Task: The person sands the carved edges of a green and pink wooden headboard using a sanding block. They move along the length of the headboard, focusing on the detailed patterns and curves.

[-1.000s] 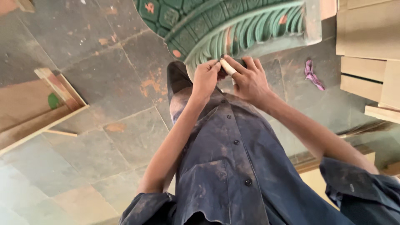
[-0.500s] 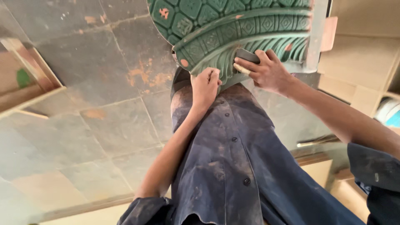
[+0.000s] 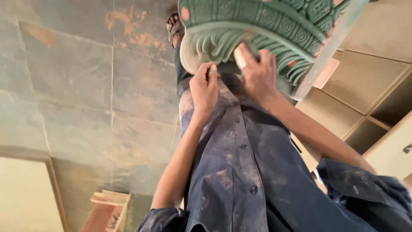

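A large green carved piece (image 3: 274,21) with scale patterns and a fluted pale rim rests against my dusty dark-blue shirt (image 3: 240,172). My left hand (image 3: 205,88) pinches the lower rim of the carved piece with its fingers closed on the edge. Just to its right, my right hand (image 3: 259,75) presses a small pale sanding piece (image 3: 240,55) against the fluted part. A sandalled foot (image 3: 174,26) shows beyond the rim.
Grey-green stone floor tiles (image 3: 86,86) spread to the left. Pale wooden boards and panels (image 3: 373,73) stand at the right. A small wooden frame (image 3: 107,206) and a light panel (image 3: 25,197) lie at the bottom left.
The view has swung and closed in on the carved piece. My right hand has slid left along the fluted rim, close to my left hand, which stays on the edge.
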The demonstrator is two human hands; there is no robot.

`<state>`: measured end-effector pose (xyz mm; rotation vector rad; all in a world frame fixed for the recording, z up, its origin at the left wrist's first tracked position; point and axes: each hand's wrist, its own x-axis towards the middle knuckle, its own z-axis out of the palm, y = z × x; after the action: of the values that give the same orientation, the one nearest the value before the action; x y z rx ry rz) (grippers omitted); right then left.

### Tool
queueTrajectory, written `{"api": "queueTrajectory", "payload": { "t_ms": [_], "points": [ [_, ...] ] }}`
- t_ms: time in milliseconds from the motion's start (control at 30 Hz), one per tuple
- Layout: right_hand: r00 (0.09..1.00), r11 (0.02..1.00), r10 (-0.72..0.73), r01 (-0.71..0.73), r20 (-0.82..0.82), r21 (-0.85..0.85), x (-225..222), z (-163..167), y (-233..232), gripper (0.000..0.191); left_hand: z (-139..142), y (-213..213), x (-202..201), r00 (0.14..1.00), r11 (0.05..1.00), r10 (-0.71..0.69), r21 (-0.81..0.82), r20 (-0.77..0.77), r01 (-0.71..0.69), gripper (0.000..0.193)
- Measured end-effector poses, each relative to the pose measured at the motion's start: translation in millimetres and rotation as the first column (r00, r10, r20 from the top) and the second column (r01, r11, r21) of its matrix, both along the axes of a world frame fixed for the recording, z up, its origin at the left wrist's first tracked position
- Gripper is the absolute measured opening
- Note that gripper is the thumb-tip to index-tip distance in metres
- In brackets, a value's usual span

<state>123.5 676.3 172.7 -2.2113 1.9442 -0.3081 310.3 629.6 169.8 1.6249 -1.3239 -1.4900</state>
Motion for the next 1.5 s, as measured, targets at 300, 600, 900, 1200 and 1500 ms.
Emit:
{"api": "queueTrajectory", "payload": {
  "t_ms": [300,600,900,1200,1500],
  "points": [
    [0.963,0.983,0.183,-0.177,-0.199,0.044,-24.6,-16.6,11.4,0.017,-0.5,46.9,-9.2,0.991,0.989,0.128,-0.079,0.029,-0.125,0.020],
    [0.951,0.969,0.232,-0.245,-0.206,-0.038,-22.6,-14.3,15.0,0.028,2.2,52.2,-24.7,0.987,0.974,0.140,-0.192,0.073,-0.124,0.020],
    [0.947,0.978,0.188,-0.206,-0.262,-0.044,-31.4,-25.1,19.0,0.031,6.4,55.4,-32.6,0.990,0.987,0.113,-0.121,0.081,-0.103,0.023],
    [0.961,0.985,0.166,-0.170,-0.220,0.002,-28.4,2.6,12.8,0.038,5.0,59.9,-38.0,0.988,0.982,0.107,-0.166,0.114,-0.087,0.023],
    [0.963,0.988,0.153,-0.154,-0.221,0.013,-25.5,-5.1,17.8,0.026,6.9,62.2,-41.9,0.990,0.989,0.109,-0.111,0.087,-0.099,0.022]
  ]
}}
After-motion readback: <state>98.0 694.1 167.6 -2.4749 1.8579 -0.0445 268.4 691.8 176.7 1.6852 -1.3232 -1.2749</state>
